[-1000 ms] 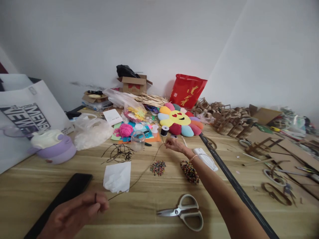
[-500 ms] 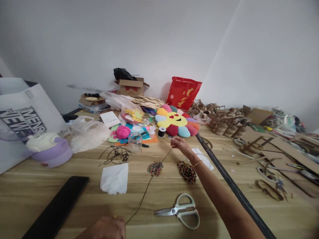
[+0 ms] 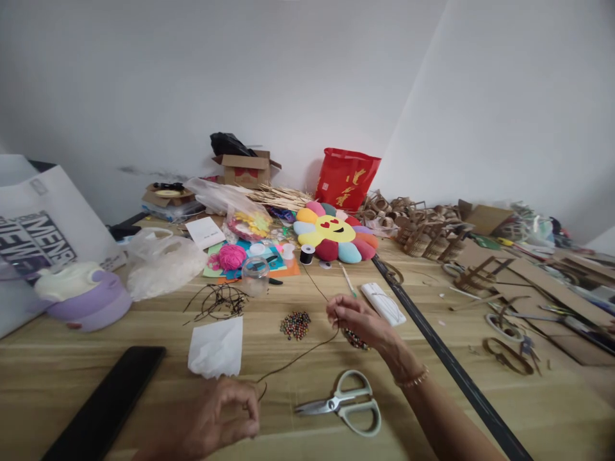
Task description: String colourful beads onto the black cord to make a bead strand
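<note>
My right hand [image 3: 353, 317] pinches a thin dark cord [image 3: 307, 353] above the middle of the table. From its fingers one stretch runs back toward a black thread spool [image 3: 307, 255], and another sags toward my left hand. My left hand [image 3: 225, 413] is low at the front, its fingers curled but apart, with the cord's loose end beside the fingertips. A small pile of multicoloured beads [image 3: 295, 325] lies left of my right hand. Strung beads [image 3: 355, 339] are partly hidden beneath that hand. Scissors [image 3: 341, 403] with pale handles lie between my forearms.
A black phone-like slab [image 3: 108, 400] and a white paper [image 3: 216, 347] lie on the left. Tangled dark cords [image 3: 218, 301], a clear jar [image 3: 255, 275] and pink yarn [image 3: 232, 257] sit behind them. A flower cushion [image 3: 334, 232] stands farther back; a black strip [image 3: 446, 358] crosses the right side.
My right hand has come down and nearer, and the cord has gone from taut to slack. My left hand has risen into fuller view, its fingers loosened. The view has shifted slightly.
</note>
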